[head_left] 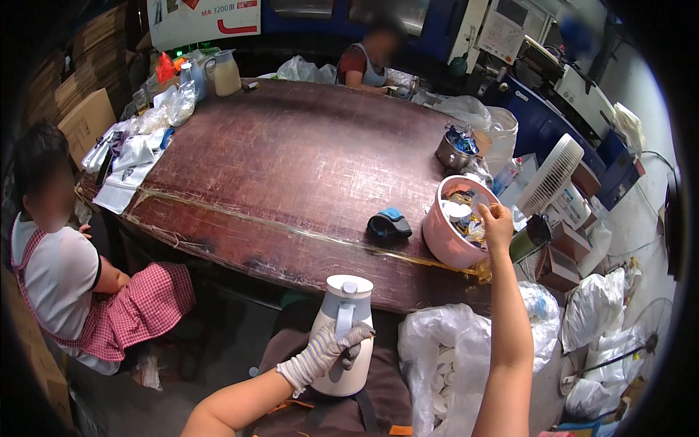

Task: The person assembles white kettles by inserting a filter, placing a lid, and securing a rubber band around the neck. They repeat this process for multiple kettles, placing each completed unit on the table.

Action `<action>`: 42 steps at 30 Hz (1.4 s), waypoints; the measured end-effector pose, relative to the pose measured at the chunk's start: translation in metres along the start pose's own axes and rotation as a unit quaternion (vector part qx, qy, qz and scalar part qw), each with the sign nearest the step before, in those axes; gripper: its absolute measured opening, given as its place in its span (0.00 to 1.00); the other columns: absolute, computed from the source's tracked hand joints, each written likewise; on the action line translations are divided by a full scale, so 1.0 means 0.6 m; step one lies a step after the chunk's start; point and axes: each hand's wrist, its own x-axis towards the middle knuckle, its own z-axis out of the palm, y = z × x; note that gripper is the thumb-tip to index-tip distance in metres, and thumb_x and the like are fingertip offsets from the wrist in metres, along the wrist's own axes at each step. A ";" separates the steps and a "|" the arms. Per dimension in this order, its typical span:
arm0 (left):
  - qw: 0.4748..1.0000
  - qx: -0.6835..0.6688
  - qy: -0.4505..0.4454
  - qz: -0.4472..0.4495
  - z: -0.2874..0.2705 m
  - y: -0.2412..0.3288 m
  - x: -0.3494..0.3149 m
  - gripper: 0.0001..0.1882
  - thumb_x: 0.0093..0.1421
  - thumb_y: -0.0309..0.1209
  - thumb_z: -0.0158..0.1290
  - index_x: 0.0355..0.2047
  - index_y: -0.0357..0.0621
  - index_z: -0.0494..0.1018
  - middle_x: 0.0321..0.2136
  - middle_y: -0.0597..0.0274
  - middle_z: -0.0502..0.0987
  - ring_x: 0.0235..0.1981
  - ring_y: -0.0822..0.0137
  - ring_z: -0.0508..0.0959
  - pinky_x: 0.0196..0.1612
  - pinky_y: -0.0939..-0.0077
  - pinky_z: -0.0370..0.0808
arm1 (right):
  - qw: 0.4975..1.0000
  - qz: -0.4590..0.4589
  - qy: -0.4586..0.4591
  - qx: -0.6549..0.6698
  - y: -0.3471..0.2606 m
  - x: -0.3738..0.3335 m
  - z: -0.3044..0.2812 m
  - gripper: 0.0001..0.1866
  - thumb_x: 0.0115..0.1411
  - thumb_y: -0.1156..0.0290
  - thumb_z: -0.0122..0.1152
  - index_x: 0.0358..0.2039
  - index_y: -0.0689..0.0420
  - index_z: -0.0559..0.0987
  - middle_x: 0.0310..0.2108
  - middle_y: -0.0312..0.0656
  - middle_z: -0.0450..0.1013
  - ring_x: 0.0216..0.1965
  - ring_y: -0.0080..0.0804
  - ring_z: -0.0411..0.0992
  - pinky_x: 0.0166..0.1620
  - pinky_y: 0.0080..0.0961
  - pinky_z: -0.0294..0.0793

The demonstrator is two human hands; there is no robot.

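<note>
My left hand [324, 359], in a striped knit glove, is wrapped round the grey handle [344, 319] of a white jug [362, 379] with a grey collar and a white lid [349, 285]. The jug stands upright over my lap, in front of the table edge. Bare, my right hand [498, 224] reaches over the rim of a pink bucket [439, 231] and pinches a thin translucent round piece [478, 201]. White discs [456, 211] and small yellowish and dark bits fill the bucket.
A large dark red table [291, 156] bears a black-and-blue cap-like item [389, 223] and a metal pot [453, 154]. Beside my right forearm, a plastic-lined container [429, 328] holds several white round parts. One person [65, 269] sits at left, another [364, 65] across the table.
</note>
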 end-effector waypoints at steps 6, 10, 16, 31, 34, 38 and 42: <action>1.000 0.009 -0.008 -0.001 -0.001 -0.003 0.003 0.15 0.57 0.41 0.62 0.37 0.45 0.75 0.14 0.71 0.67 0.13 0.77 0.66 0.16 0.82 0.63 | 0.985 0.129 -0.064 0.090 0.007 0.008 -0.031 0.11 0.56 0.68 0.64 0.27 0.64 0.77 0.29 0.41 0.77 0.18 0.25 0.75 0.27 0.23 0.72; 1.000 0.010 -0.003 0.003 -0.006 -0.003 -0.002 0.15 0.58 0.42 0.61 0.36 0.45 0.74 0.15 0.70 0.67 0.13 0.77 0.65 0.17 0.83 0.63 | 0.974 -0.076 -0.126 -0.174 -0.014 0.015 -0.045 0.10 0.52 0.68 0.63 0.30 0.63 0.78 0.30 0.47 0.76 0.30 0.38 0.77 0.34 0.32 0.74; 1.000 -0.008 0.007 -0.005 -0.002 -0.002 -0.007 0.14 0.57 0.39 0.62 0.36 0.44 0.74 0.17 0.68 0.69 0.15 0.76 0.68 0.18 0.82 0.66 | 0.992 -0.012 -0.104 0.067 -0.013 0.054 -0.061 0.14 0.57 0.62 0.62 0.34 0.61 0.78 0.31 0.39 0.75 0.35 0.34 0.76 0.37 0.28 0.71; 0.989 -0.049 0.085 0.111 -0.078 -0.054 -0.023 0.22 0.64 0.48 0.53 0.45 0.41 0.74 0.34 0.62 0.78 0.32 0.71 0.78 0.38 0.75 0.77 | 0.827 0.192 -0.337 0.408 -0.203 -0.219 -0.070 0.09 0.65 0.65 0.55 0.40 0.57 0.73 0.27 0.38 0.73 0.27 0.24 0.74 0.29 0.21 0.73; 0.990 -0.044 0.085 0.108 -0.089 -0.037 -0.020 0.14 0.62 0.35 0.57 0.44 0.41 0.76 0.32 0.67 0.79 0.29 0.77 0.77 0.35 0.80 0.75 | 0.797 0.186 -0.527 0.229 -0.246 -0.329 -0.043 0.10 0.63 0.66 0.60 0.32 0.59 0.71 0.20 0.35 0.70 0.22 0.20 0.70 0.25 0.21 0.69; 0.980 0.120 0.064 0.147 -0.090 -0.034 -0.015 0.16 0.61 0.29 0.58 0.48 0.39 0.73 0.37 0.65 0.77 0.34 0.79 0.74 0.36 0.85 0.72 | 0.736 0.165 -0.620 0.213 -0.275 -0.393 -0.009 0.13 0.63 0.65 0.59 0.39 0.62 0.74 0.27 0.36 0.73 0.26 0.20 0.71 0.30 0.21 0.72; 0.978 0.144 0.081 0.129 -0.087 -0.040 -0.019 0.13 0.62 0.31 0.56 0.45 0.40 0.71 0.35 0.67 0.76 0.33 0.79 0.74 0.36 0.83 0.73 | 0.724 0.141 -0.624 0.258 -0.286 -0.400 0.001 0.11 0.63 0.66 0.60 0.39 0.62 0.75 0.26 0.34 0.72 0.26 0.17 0.69 0.29 0.18 0.69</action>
